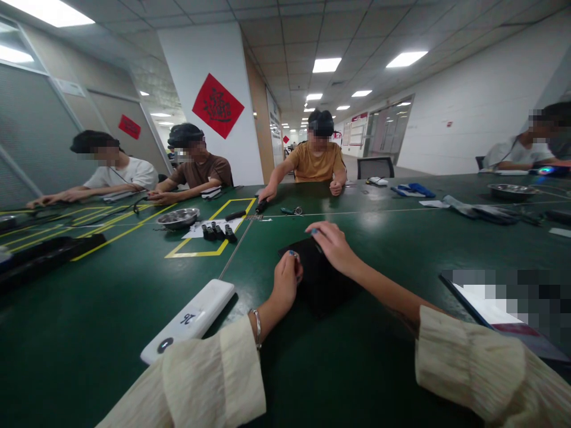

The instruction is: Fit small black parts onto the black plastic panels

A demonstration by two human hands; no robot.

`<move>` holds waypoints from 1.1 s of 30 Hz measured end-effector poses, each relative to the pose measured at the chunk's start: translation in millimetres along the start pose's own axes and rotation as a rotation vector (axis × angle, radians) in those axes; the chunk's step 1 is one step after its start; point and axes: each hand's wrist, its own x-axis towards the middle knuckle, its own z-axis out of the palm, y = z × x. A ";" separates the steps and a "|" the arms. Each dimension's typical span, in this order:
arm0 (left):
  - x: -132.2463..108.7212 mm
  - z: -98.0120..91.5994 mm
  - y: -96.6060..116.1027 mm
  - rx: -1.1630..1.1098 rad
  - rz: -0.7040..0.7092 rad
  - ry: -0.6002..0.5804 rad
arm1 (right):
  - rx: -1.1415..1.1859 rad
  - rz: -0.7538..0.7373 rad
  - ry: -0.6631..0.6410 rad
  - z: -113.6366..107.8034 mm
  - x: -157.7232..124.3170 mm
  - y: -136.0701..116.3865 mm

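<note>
Two hands, left curled tighter, touch black material.

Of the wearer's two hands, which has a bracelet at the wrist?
The left hand, the one nearer the white device: a silver bracelet circles its wrist, while the right hand has a bare wrist.

On the dark green tabletop we log a flat black piece; from it, white oblong case at eight o'clock, round metal bowl at ten, second metal bowl at two.
</note>
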 end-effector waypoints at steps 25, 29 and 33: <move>-1.8 3.0 1.3 0.131 -0.002 -0.033 | 0.873 0.899 0.208 1.6 10.4 30.6; -1.8 3.3 0.9 0.126 -0.014 -0.045 | 0.870 0.900 0.205 3.5 10.0 34.3; -2.4 1.8 -1.1 0.201 0.044 -0.056 | 0.861 0.904 0.211 5.6 10.4 37.2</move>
